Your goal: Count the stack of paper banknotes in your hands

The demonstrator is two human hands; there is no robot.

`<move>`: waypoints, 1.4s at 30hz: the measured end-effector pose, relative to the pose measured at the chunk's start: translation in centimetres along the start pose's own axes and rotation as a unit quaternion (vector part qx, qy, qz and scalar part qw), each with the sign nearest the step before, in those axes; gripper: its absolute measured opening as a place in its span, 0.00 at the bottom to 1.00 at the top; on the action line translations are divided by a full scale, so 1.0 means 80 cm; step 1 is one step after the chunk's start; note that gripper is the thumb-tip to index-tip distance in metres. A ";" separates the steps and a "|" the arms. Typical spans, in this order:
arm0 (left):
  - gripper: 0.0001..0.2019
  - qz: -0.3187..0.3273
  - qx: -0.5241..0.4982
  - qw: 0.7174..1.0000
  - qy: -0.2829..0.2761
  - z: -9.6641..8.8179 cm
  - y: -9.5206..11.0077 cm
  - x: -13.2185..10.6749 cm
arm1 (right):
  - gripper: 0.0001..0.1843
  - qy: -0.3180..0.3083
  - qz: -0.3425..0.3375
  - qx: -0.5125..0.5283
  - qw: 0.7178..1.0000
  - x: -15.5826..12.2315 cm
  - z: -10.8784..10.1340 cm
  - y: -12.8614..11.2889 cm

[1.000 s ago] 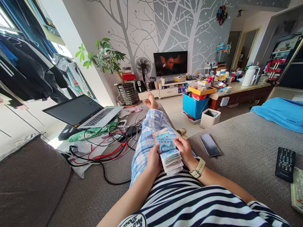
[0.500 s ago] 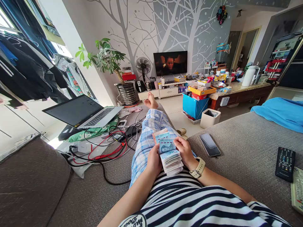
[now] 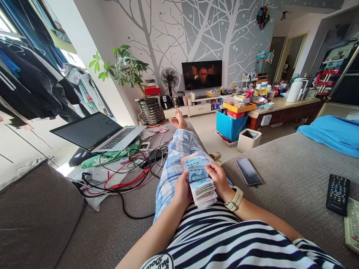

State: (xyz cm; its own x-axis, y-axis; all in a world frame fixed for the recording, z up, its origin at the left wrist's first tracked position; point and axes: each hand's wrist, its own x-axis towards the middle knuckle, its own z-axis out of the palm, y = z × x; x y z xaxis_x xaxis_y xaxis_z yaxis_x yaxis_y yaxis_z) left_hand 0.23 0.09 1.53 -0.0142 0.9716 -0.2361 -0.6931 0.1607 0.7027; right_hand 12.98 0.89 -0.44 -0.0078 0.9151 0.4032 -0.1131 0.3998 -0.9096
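Observation:
Over my lap I hold a thick bundle of banknotes (image 3: 203,192) with both hands. Its near part is folded down toward my striped shirt, showing many layered edges. A blue-green note marked 10 with a portrait faces up on top, and a reddish note (image 3: 188,160) shows behind it at the far left. My left hand (image 3: 182,188) is closed on the bundle's left side. My right hand (image 3: 218,179), with a pale watch (image 3: 234,199) at its wrist, pinches the right edge, thumb on top. The fingers beneath the notes are hidden.
On the grey sofa to my left lie an open laptop (image 3: 98,130) and tangled cables (image 3: 131,179). To the right lie a phone (image 3: 248,172) and a black remote (image 3: 338,194). Beyond stand a waste bin (image 3: 249,140), a blue box (image 3: 230,126) and a cluttered table (image 3: 288,106).
Almost nothing differs. Both hands stay in place on the banknotes, and the notes shift only very slightly. The television picture has changed a little.

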 end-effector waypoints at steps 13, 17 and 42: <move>0.15 -0.016 -0.011 1.000 -0.019 -0.002 0.002 -0.001 | 0.22 -0.027 0.003 0.045 0.999 0.004 0.002 0.003; 0.15 -0.012 -0.014 0.999 -0.028 -0.006 0.001 0.003 | 0.17 -0.023 0.018 0.005 1.000 0.004 0.004 0.001; 0.13 -0.017 -0.015 0.999 -0.039 -0.004 0.002 0.001 | 0.19 0.038 -0.040 -0.171 0.984 0.002 0.001 -0.001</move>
State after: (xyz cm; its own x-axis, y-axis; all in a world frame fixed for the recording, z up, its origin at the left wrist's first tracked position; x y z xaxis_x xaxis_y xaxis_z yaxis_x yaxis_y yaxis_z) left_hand -0.13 0.17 1.40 0.0645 0.9766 -0.2053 -0.7132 0.1890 0.6750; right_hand 12.91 1.01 -0.26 0.0637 0.8757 0.4786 0.2309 0.4536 -0.8608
